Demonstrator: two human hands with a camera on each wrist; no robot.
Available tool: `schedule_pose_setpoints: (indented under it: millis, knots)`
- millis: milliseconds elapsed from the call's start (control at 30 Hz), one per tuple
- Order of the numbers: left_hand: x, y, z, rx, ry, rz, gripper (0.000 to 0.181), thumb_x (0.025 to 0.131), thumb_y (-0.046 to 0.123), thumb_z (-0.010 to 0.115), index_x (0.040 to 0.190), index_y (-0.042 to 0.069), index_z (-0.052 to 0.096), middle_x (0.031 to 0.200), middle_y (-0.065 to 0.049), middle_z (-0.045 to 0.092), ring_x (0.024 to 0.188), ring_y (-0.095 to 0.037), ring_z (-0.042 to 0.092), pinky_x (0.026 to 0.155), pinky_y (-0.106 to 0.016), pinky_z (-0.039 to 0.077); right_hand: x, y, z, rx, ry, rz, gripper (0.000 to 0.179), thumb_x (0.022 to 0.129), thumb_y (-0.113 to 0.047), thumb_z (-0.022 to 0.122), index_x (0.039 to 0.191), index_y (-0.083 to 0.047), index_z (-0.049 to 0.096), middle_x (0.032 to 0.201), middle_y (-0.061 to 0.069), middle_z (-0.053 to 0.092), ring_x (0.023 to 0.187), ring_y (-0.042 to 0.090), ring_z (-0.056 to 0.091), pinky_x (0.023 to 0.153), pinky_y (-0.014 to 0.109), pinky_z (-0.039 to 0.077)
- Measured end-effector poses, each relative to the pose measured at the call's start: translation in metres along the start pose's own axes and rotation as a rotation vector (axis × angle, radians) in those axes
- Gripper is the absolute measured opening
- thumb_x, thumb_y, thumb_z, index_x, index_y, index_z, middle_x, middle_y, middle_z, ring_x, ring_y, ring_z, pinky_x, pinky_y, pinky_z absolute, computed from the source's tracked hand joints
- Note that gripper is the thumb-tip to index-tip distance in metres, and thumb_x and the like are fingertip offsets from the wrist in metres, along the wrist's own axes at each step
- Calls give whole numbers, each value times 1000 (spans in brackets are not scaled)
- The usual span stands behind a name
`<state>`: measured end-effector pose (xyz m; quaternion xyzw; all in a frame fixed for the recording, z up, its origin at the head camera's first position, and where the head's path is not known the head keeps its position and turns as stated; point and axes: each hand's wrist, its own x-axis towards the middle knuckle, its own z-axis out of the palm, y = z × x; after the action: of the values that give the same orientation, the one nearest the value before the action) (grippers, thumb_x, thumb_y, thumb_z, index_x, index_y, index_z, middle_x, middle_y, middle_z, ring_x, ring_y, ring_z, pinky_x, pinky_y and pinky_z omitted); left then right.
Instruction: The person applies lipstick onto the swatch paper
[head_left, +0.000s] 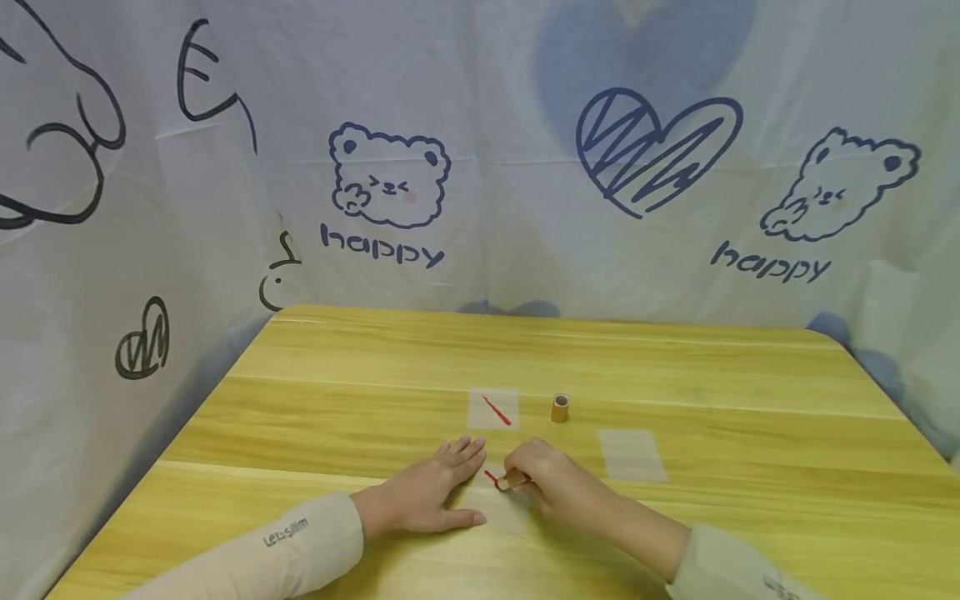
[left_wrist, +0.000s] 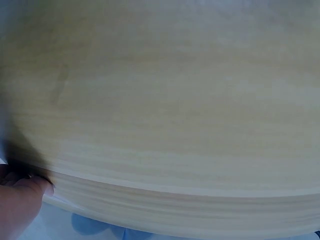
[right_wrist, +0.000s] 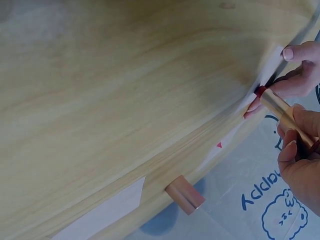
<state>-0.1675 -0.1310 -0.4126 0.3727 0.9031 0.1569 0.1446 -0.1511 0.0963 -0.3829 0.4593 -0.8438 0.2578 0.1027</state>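
The fingers and thumb of the right hand [head_left: 555,483] are curling round a gold lipstick [right_wrist: 281,111], pinching it with the red tip pointing down onto a small white paper [head_left: 507,522], where a short red line [head_left: 491,477] is showing beside the tip. The left hand [head_left: 423,493] is lying palm down, its fingers straight and its thumb spreading wide, resting at that paper's left edge. Beyond the hands, toward the table's far edge, a second paper [head_left: 477,417] is lying flat, bearing a slanting red streak [head_left: 497,410]. Just right of it, a gold cap [head_left: 559,409] is standing upright, open end up. Nearer the right edge of the wood-grained table [head_left: 360,358], a blank paper [head_left: 632,456] is lying. Behind the far edge, a white cloth [head_left: 517,208] is hanging, carrying drawn bears, hearts and the word "happy".
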Motion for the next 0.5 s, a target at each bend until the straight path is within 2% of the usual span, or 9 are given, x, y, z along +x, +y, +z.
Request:
schedule_pose_setpoints:
  millis: [500]
  knots:
    - [0,1,-1,4,0,-8,80,89,53,51,144,0,28,154,-14,19,143,-31,14,115,-47,19,-5,-1,-2,3,6,4,11,80,1,65,88,-4,59,84,0,61,78,8,53,68,15,48]
